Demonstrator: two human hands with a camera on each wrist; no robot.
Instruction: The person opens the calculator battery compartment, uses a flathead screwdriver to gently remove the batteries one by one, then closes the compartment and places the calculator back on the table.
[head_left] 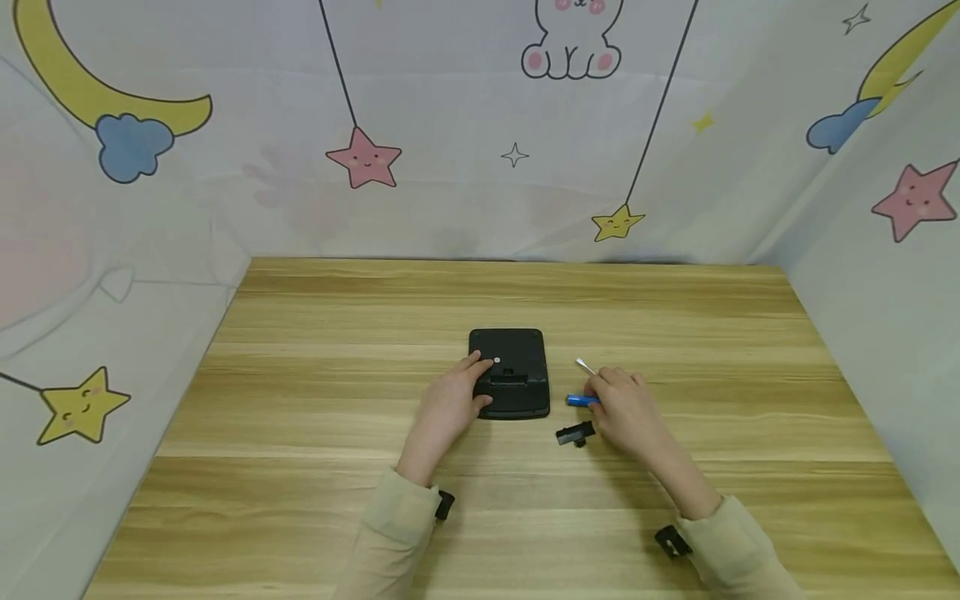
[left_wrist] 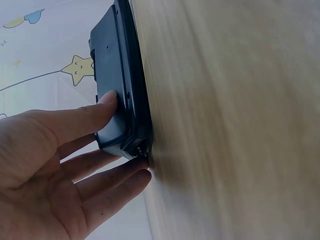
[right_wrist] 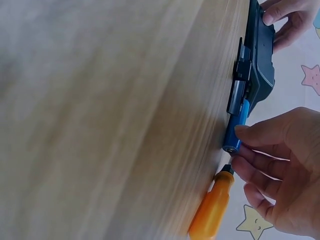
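Observation:
A black flat device [head_left: 525,354], probably a calculator, lies with its back side up on the table, a small slot showing in its back. My left hand [head_left: 447,402] holds it by its left edge, the thumb pressing on the back and the fingers round the side. To its right, my right hand [head_left: 626,414] pinches a blue battery [right_wrist: 236,131] between thumb and fingers, low over the table. A small black cover [head_left: 575,433] lies just in front of the battery. Beyond it, partly under the right hand, is a screwdriver [right_wrist: 212,207] with an orange handle.
The wood-grain table [head_left: 315,500] spreads out on all sides of the hands. White cloth walls [head_left: 450,100] printed with stars and moons stand round its back and sides. A dark strap piece [head_left: 672,542] sits at the right cuff.

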